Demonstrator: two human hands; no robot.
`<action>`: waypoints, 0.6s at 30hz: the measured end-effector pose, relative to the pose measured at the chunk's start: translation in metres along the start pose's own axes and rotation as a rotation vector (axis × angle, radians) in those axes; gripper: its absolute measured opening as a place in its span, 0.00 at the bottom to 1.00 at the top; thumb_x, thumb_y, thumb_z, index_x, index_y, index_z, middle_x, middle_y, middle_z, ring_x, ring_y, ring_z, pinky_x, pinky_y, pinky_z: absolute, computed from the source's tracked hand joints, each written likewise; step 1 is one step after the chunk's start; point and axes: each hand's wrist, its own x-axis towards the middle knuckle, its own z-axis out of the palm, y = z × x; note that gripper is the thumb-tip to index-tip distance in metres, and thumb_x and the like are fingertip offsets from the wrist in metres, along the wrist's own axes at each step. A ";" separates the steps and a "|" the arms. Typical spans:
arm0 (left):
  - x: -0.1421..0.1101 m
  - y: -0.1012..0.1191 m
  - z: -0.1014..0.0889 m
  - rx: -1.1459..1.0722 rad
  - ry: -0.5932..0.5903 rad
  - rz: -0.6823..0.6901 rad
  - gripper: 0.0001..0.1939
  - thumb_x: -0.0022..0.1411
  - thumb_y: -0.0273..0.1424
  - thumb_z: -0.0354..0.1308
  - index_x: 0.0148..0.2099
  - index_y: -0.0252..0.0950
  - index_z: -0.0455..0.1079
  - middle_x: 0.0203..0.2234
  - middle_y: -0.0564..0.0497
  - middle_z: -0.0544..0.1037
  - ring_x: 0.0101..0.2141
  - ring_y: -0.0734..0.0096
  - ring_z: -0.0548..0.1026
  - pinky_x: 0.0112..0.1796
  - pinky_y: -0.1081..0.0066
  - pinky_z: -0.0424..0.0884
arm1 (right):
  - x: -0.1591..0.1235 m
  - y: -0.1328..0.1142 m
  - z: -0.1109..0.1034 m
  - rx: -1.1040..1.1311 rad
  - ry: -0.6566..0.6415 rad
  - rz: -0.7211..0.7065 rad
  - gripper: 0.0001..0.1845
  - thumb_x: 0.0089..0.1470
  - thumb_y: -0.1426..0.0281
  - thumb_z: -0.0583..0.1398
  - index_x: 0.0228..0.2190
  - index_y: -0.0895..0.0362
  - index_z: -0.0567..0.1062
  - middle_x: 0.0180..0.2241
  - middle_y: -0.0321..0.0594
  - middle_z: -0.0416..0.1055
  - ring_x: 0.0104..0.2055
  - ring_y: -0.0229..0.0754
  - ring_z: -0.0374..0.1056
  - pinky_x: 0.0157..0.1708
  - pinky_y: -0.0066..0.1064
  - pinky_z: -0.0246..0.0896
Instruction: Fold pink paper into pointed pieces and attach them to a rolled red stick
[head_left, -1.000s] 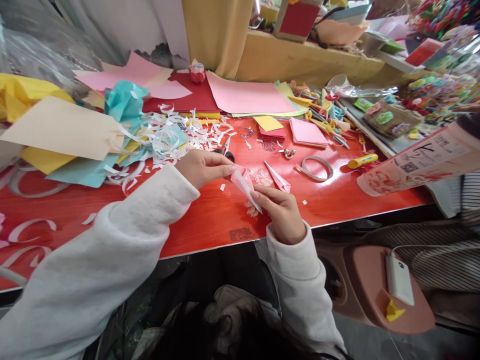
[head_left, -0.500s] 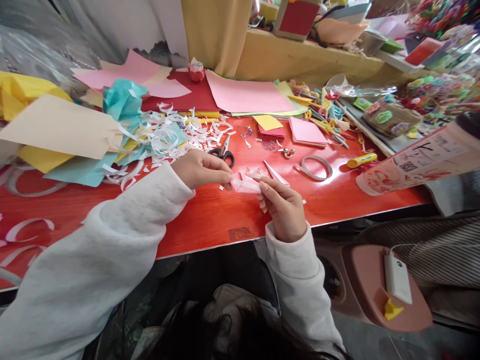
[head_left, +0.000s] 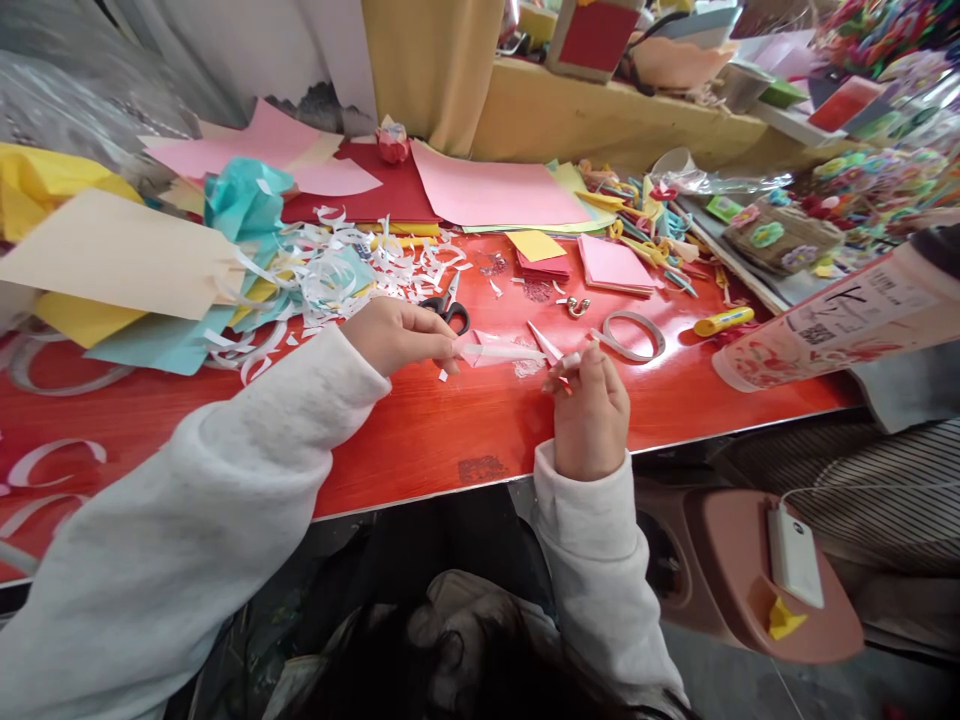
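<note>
Between the thumb and fingers of my left hand (head_left: 409,338) is a folded pink paper (head_left: 480,348), with a whitish strip along it pointing right toward my other hand. My right hand (head_left: 591,405) is apart from the paper, its fingers pinched together. A small pale bit shows at those fingertips, too small to name. Just behind my right fingertips lies a pink paper cone (head_left: 544,342), partly covered by them. Black-handled scissors (head_left: 450,308) rest on the red table (head_left: 420,440) beyond my left hand.
White paper shreds (head_left: 337,270) and coloured sheets (head_left: 127,255) crowd the left. Pink paper squares (head_left: 615,265), a tape roll (head_left: 637,336) and a yellow tube (head_left: 724,321) lie at the back and right. A large cup (head_left: 832,320) leans in at the right edge.
The folded paper has turned from slanting down to lying nearly level. My right hand has let go of it and moved right, its fingers now pinched; my left hand keeps hold.
</note>
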 end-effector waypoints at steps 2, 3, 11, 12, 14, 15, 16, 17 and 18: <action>0.002 -0.001 -0.001 -0.006 0.064 -0.021 0.08 0.47 0.33 0.55 0.23 0.36 0.73 0.20 0.53 0.77 0.29 0.74 0.73 0.32 0.76 0.68 | 0.002 0.003 -0.002 -0.070 -0.015 -0.048 0.14 0.46 0.64 0.61 0.19 0.58 0.63 0.19 0.29 0.57 0.23 0.28 0.56 0.24 0.22 0.55; 0.003 -0.002 -0.002 -0.012 0.094 -0.031 0.08 0.47 0.33 0.55 0.23 0.35 0.73 0.20 0.53 0.77 0.28 0.74 0.73 0.31 0.77 0.67 | 0.002 0.004 -0.003 -0.111 -0.040 -0.081 0.13 0.44 0.67 0.62 0.19 0.58 0.62 0.19 0.29 0.56 0.22 0.27 0.55 0.25 0.22 0.54; 0.002 0.000 -0.006 -0.024 0.262 -0.032 0.09 0.49 0.32 0.54 0.23 0.34 0.72 0.23 0.52 0.77 0.29 0.74 0.72 0.31 0.78 0.66 | -0.004 0.001 -0.001 -0.363 -0.312 -0.242 0.04 0.51 0.69 0.57 0.28 0.56 0.71 0.24 0.33 0.65 0.27 0.31 0.62 0.30 0.27 0.61; 0.002 0.000 -0.005 -0.026 0.255 -0.037 0.09 0.49 0.32 0.54 0.23 0.34 0.72 0.22 0.52 0.77 0.29 0.75 0.72 0.31 0.78 0.66 | -0.005 0.000 -0.001 -0.415 -0.334 -0.260 0.05 0.52 0.69 0.56 0.30 0.56 0.72 0.25 0.34 0.66 0.29 0.32 0.64 0.32 0.28 0.62; 0.001 0.000 -0.002 -0.026 0.235 -0.046 0.08 0.49 0.32 0.55 0.23 0.34 0.72 0.21 0.53 0.76 0.27 0.76 0.71 0.31 0.77 0.65 | -0.007 -0.001 -0.001 -0.509 -0.361 -0.324 0.07 0.51 0.69 0.57 0.34 0.55 0.73 0.31 0.37 0.68 0.34 0.35 0.65 0.35 0.30 0.64; 0.001 0.000 0.000 -0.023 0.226 -0.047 0.08 0.48 0.32 0.55 0.23 0.35 0.72 0.20 0.53 0.76 0.26 0.77 0.70 0.31 0.77 0.65 | -0.007 -0.002 -0.001 -0.551 -0.363 -0.362 0.07 0.51 0.70 0.58 0.34 0.55 0.73 0.33 0.38 0.69 0.36 0.35 0.65 0.36 0.31 0.64; 0.001 0.000 0.001 -0.020 0.220 -0.046 0.08 0.48 0.32 0.56 0.23 0.35 0.72 0.20 0.54 0.76 0.26 0.77 0.70 0.32 0.77 0.65 | -0.008 -0.002 -0.001 -0.596 -0.359 -0.400 0.07 0.51 0.70 0.58 0.34 0.54 0.73 0.34 0.38 0.69 0.37 0.36 0.65 0.37 0.31 0.64; 0.002 0.000 0.002 -0.018 0.215 -0.042 0.07 0.48 0.31 0.56 0.22 0.35 0.72 0.20 0.54 0.76 0.26 0.77 0.70 0.33 0.77 0.65 | -0.009 -0.003 -0.001 -0.636 -0.348 -0.436 0.06 0.51 0.71 0.58 0.33 0.55 0.74 0.33 0.39 0.69 0.37 0.36 0.65 0.38 0.32 0.64; 0.002 -0.001 0.004 -0.017 0.210 -0.039 0.07 0.47 0.31 0.56 0.22 0.35 0.72 0.20 0.54 0.76 0.27 0.77 0.71 0.34 0.77 0.65 | -0.010 -0.003 0.000 -0.666 -0.332 -0.466 0.06 0.51 0.71 0.57 0.33 0.55 0.74 0.33 0.39 0.69 0.36 0.36 0.65 0.37 0.32 0.64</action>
